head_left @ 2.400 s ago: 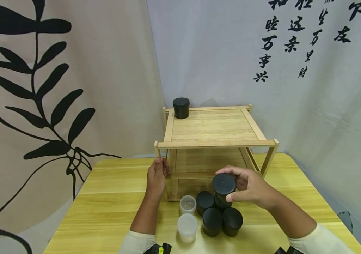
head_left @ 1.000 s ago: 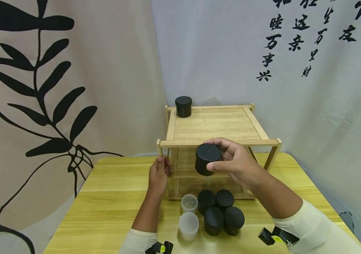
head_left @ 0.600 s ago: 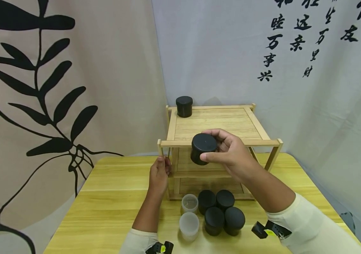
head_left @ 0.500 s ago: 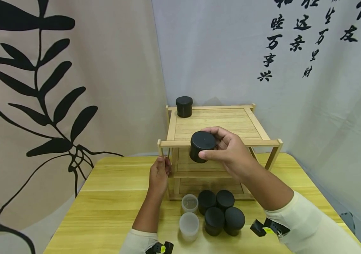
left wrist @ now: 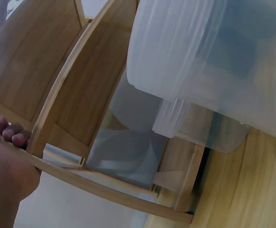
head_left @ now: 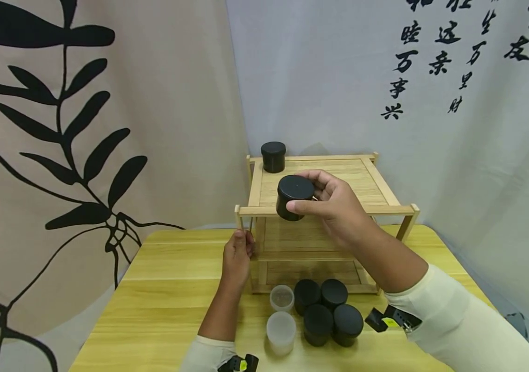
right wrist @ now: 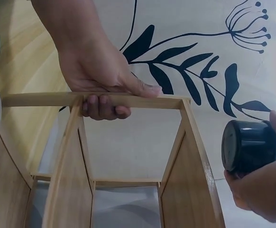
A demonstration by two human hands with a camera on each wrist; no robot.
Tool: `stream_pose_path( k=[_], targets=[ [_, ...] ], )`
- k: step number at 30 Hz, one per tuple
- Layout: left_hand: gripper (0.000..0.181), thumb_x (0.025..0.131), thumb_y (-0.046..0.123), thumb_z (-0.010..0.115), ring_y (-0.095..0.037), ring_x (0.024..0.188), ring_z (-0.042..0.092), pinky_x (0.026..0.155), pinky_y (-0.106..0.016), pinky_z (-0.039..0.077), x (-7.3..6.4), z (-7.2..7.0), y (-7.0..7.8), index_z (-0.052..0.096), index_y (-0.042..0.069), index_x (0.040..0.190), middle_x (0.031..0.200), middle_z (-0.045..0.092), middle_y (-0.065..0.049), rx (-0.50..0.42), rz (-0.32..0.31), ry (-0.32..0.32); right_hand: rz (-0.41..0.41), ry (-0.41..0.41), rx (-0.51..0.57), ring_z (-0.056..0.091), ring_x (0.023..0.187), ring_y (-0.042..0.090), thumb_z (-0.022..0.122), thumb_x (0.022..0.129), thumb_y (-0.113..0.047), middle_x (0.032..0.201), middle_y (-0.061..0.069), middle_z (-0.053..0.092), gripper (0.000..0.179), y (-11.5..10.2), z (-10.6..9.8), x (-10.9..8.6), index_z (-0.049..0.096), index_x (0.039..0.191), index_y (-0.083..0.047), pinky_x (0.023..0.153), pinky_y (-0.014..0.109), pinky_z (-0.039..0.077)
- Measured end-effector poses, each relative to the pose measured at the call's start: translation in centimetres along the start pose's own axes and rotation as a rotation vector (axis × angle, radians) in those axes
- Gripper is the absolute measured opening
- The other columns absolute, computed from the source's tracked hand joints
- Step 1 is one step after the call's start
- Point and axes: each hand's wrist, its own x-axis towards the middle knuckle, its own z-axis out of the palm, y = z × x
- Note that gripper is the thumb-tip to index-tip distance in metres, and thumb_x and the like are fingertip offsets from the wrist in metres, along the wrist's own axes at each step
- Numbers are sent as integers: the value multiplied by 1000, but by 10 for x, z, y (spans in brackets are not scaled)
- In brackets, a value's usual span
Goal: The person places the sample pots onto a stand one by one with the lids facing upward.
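My right hand [head_left: 339, 204] grips a black lidded jar [head_left: 295, 197] by its side, thumb in front, just above the front rail of the wooden three-tier shelf [head_left: 329, 211]. The jar is upright, and in the right wrist view the black jar [right wrist: 252, 146] hangs apart from the rack. My left hand [head_left: 237, 258] holds the rack's front left post; in the right wrist view the left hand's fingers [right wrist: 105, 108] curl round that wooden bar. Another black jar [head_left: 273, 157] stands on the top tier's back left corner.
On the table [head_left: 176, 289], in front of the rack, stand several black jars [head_left: 318, 324] and two translucent containers [head_left: 281, 330]. The containers [left wrist: 185, 52] loom close in the left wrist view. Printed curtains hang behind.
My right hand has lifted the black jar from the group on the table, up and slightly left to the top tier's front edge. The left hand keeps its hold on the post.
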Motion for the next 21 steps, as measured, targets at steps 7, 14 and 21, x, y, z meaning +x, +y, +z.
stream_pose_path(
  k=[7,14,21],
  targets=[
    [71,113,59,22,-8,64,29,63,-23,27,-1,1,1,46,-5,95,73,32,-1,-11,28,-14,36,48,-45,65,122,14,75,94,9,138,7,58,65,-5,1,13,49,153,1,88,19,58],
    [76,109,65,23,-7,63,29,63,-22,27,0,2,1,47,-6,94,73,33,-1,-16,45,-11,52,105,-72,63,129,20,78,94,7,140,8,59,61,-8,6,27,54,150,-1,97,19,58],
    [80,107,69,22,-8,63,30,63,-23,28,0,2,0,47,-5,94,73,32,-1,-7,50,-11,75,154,-121,63,130,22,80,95,3,139,9,61,60,-7,9,41,55,150,-2,106,24,54]
  ],
)
